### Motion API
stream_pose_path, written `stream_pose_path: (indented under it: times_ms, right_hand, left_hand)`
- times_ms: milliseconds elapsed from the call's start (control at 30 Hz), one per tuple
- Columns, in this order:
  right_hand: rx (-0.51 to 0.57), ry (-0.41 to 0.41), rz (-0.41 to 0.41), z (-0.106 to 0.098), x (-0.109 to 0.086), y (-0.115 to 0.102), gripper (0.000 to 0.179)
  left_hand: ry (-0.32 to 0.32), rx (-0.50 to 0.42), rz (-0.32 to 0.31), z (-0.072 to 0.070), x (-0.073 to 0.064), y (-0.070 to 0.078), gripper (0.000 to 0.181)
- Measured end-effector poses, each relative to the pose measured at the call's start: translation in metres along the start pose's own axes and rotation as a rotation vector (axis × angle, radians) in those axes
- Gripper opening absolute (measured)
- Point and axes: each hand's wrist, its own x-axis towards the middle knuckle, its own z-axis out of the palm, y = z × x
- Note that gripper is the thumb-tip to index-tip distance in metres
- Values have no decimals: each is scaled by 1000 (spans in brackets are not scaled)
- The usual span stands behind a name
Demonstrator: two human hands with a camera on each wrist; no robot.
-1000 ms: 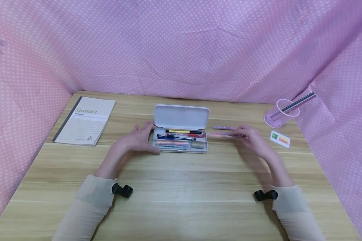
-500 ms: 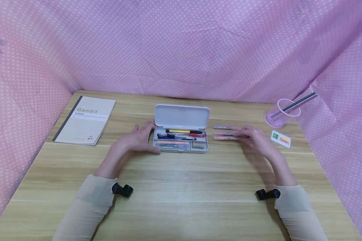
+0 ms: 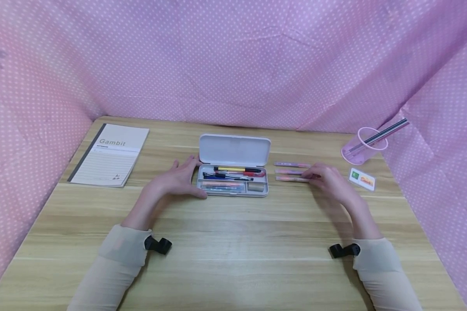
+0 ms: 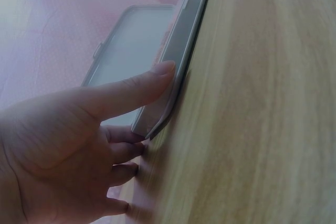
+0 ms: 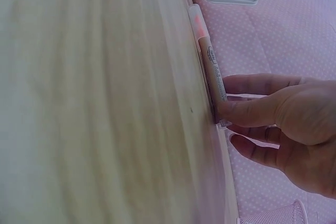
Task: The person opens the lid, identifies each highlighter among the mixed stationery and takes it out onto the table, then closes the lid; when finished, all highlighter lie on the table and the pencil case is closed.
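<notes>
An open white pencil case (image 3: 235,150) lies mid-table, holding several pens, a pink-and-clear packet and a small grey block. My left hand (image 3: 175,180) spans its left end; in the left wrist view the thumb (image 4: 152,80) presses the front wall, fingers around the far side. To the right of the case, three pinkish highlighters (image 3: 289,164) lie in parallel. My right hand (image 3: 332,183) pinches the right end of the nearest highlighter (image 3: 289,178) between thumb and fingers. In the right wrist view, that highlighter (image 5: 211,64) shows a clear cap with a pink tip, lying along the tabletop.
A Gambit notebook (image 3: 110,157) lies at the back left. At the back right, a pink mesh pen cup (image 3: 353,151) leans, with dark striped pencils (image 3: 389,131) in it. A white eraser-like block (image 3: 362,179) with a printed picture lies before it. Pink dotted cloth hangs around the table.
My right hand has lowered the nearest highlighter into line in front of the other two and shifted slightly right. The left hand has stayed at the pencil case.
</notes>
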Motion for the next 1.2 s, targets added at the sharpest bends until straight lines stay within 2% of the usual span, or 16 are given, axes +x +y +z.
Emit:
stream_pose_path:
  times_ms: [467, 1200]
  right_hand:
    - [-16, -8, 25, 2, 1, -2, 21]
    - [18, -15, 72, 0, 2, -2, 21]
  left_hand:
    - [7, -7, 17, 0, 0, 0, 104]
    - [0, -5, 0, 0, -1, 1, 104]
